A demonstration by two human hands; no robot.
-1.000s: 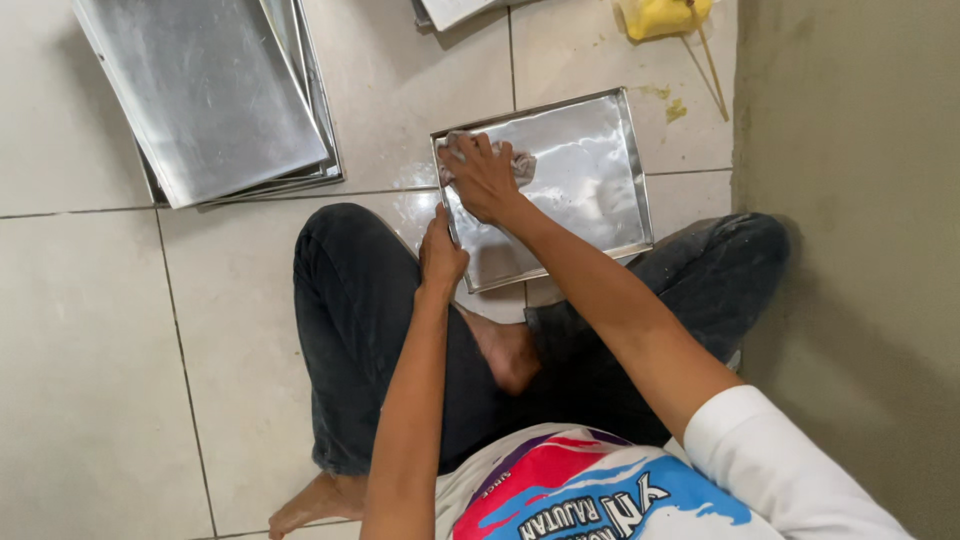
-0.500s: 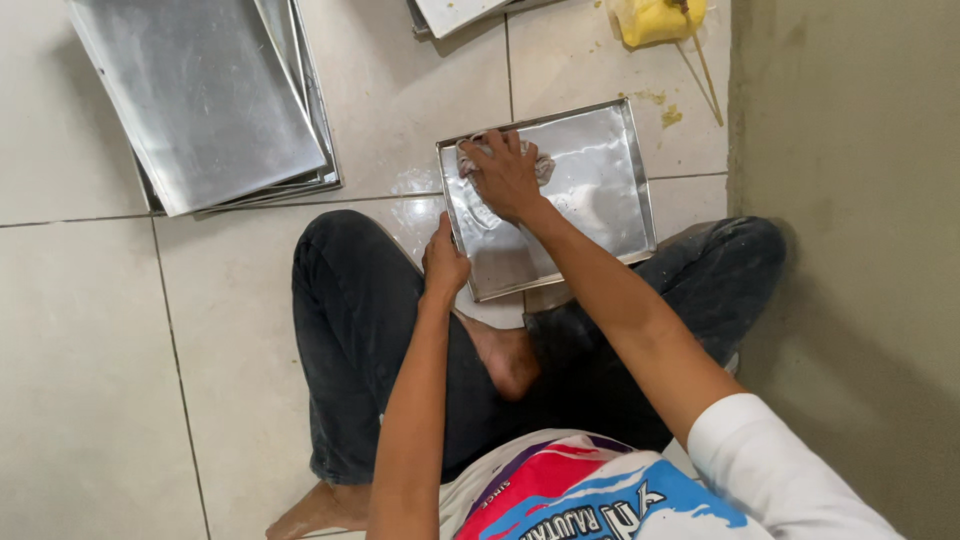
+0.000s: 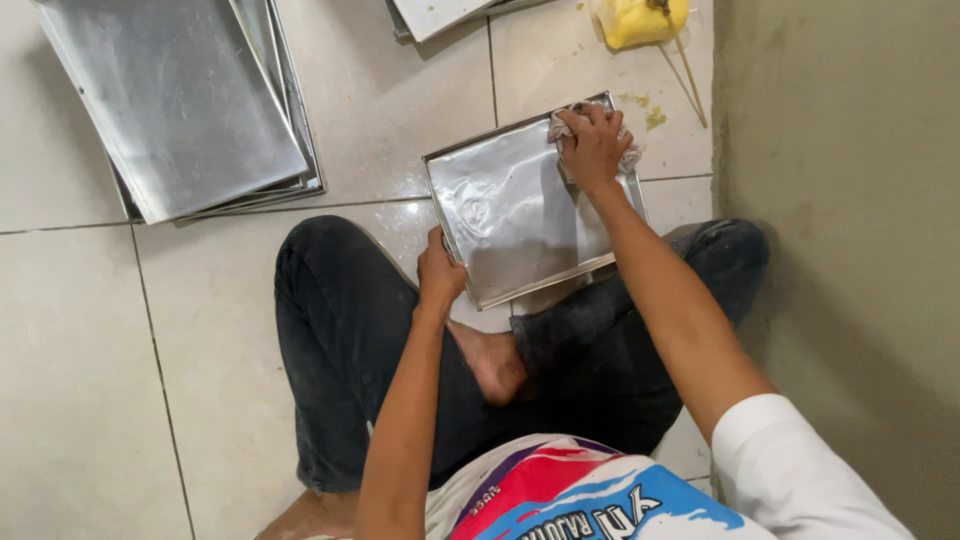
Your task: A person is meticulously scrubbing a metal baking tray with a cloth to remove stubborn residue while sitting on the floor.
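A shallow metal baking tray rests on the floor tiles in front of my crossed legs. My left hand grips its near left edge. My right hand presses a crumpled pale cloth against the tray's far right corner. The tray's inner surface shines and shows smear marks.
A stack of larger metal trays lies on the tiles at the upper left. Another tray's corner shows at the top edge. A yellow lump in a clear bag and a thin stick lie at the top right, beside a grey wall.
My right hand has slid the cloth from the tray's left part to its far right corner. My left hand stays on the near edge.
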